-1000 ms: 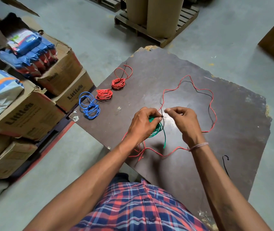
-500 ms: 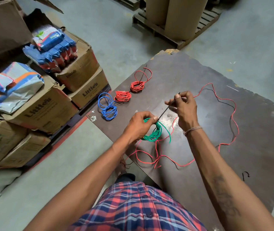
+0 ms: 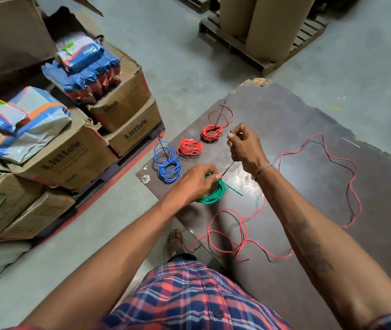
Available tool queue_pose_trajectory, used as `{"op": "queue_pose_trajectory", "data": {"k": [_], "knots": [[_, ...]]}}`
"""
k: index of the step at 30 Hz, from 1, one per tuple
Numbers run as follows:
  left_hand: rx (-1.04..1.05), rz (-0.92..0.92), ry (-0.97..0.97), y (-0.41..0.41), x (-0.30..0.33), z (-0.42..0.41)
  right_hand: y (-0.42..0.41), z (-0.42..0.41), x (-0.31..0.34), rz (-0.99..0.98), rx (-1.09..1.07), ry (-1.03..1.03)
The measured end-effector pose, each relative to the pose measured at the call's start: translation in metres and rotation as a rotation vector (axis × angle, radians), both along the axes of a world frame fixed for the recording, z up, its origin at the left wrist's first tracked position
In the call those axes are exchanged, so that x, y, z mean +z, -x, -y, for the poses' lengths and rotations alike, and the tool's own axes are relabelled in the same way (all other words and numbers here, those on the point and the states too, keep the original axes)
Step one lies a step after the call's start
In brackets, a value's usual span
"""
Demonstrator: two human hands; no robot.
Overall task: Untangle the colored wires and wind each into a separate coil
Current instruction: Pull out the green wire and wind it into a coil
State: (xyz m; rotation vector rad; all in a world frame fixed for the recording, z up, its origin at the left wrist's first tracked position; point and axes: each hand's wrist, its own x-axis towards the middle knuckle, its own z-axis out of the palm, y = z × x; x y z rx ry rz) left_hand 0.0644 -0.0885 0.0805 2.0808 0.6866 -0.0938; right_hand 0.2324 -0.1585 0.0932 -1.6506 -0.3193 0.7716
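Observation:
My left hand [image 3: 195,182] pinches a green wire coil [image 3: 213,196] against the dark board [image 3: 308,129]. My right hand [image 3: 243,146] is raised above it, gripping a thin black wire [image 3: 227,169] pulled taut from the coil up through the fist. A long loose red wire [image 3: 354,186] with a black wire [image 3: 342,163] beside it sprawls over the board's right and near side. At the board's left edge lie a blue coil [image 3: 169,167] and two red coils [image 3: 189,147] [image 3: 211,132], the far one with loose loops.
Stacked cardboard boxes [image 3: 70,153] with blue packets [image 3: 87,65] stand on a pallet to the left, close to the board's left edge. A wooden pallet [image 3: 244,46] with brown cardboard rolls is at the far side. My foot [image 3: 175,241] is on the grey floor below the board's edge.
My right hand has lifted up and away from the left, drawing the black wire taut out of the green coil. The view shifted left and down.

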Motion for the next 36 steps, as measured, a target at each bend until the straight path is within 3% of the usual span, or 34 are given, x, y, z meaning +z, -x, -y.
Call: {"op": "queue_pose_trajectory", "data": {"k": [6,14,19,25,30,36], "knots": [[0.019,0.094,0.159,-0.009,-0.018,-0.037,-0.012,-0.017,-0.001,-0.12,-0.155,-0.047],[0.313,0.192,0.255,-0.034,-0.052,-0.071,0.006,0.003,-0.038,-0.13,-0.048,0.221],[0.285,0.199,0.27,-0.051,-0.065,-0.084,0.021,0.001,-0.059,-0.133,-0.04,0.214],[0.139,0.134,0.184,-0.08,-0.06,-0.109,0.011,-0.027,-0.078,-0.15,-0.261,0.209],[0.109,0.057,-0.074,-0.08,-0.064,-0.119,0.0,-0.044,-0.107,-0.164,-0.372,0.352],[0.14,0.114,-0.051,-0.053,-0.074,-0.105,0.002,-0.037,-0.114,-0.396,-0.386,0.167]]}}
